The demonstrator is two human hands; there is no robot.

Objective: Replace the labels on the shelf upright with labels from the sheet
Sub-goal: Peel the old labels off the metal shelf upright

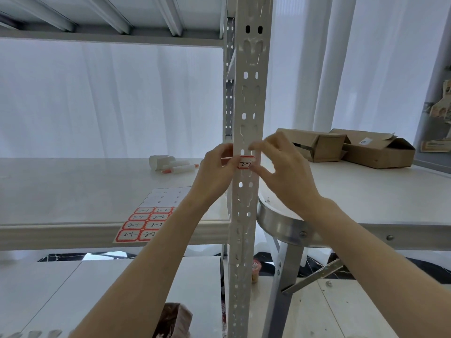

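Observation:
A white perforated shelf upright (249, 98) runs down the middle of the head view. A red-bordered label (246, 162) with handwritten marks sits on its front face at hand height. My left hand (214, 172) pinches the label's left edge, and my right hand (280, 167) holds its right edge with thumb and fingertips. The label sheet (148, 222) lies on the shelf board at lower left. Its near rows hold several red-bordered labels, while its far rows are bare backing.
White markers with red tips (179, 168) and a white cap (158, 161) lie on the shelf board (73, 191). Two open cardboard boxes (351, 147) stand on the table (366, 198) to the right. A metal brace (278, 223) curves beside the upright.

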